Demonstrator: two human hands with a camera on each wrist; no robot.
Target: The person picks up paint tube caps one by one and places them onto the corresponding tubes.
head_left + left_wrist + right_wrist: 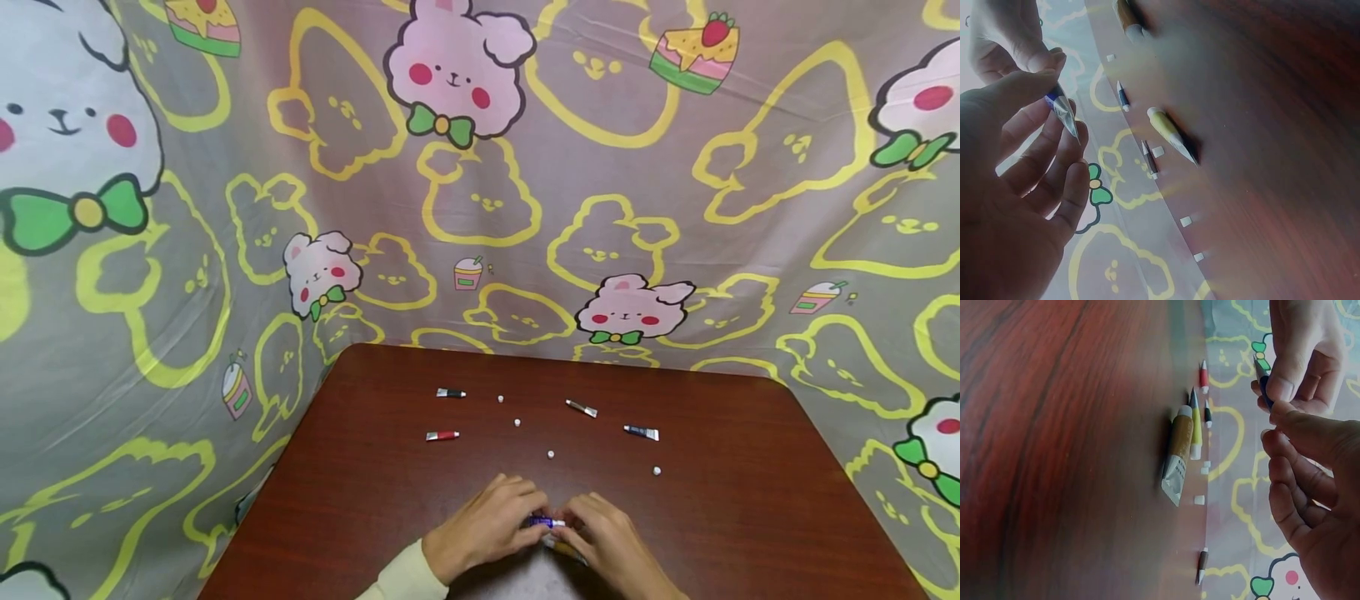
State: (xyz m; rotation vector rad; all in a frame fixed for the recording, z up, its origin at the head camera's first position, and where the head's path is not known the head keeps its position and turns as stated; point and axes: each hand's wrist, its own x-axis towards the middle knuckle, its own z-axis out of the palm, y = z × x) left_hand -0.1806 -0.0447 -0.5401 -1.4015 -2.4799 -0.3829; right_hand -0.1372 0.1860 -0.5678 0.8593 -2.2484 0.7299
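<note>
Blue tube [541, 522], white end [558, 524] partly covered, in the pinching grip of left hand [497, 518] and right hand [609, 533]

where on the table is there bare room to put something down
Bare tabletop lies left of the red tube and right of the navy tube. It's crowded between them, with white caps, and around the left hand and right hand.

A yellow tube [1170, 132] lies on the bench [1272, 156]. Left of it in this view, the left hand [1013, 215] pinches a blue-and-silver tube [1065, 111], and the right hand [1011, 40] grips its other end. A brown tube [1127, 17] lies above the yellow one, two white caps [1185, 221] below.
</note>
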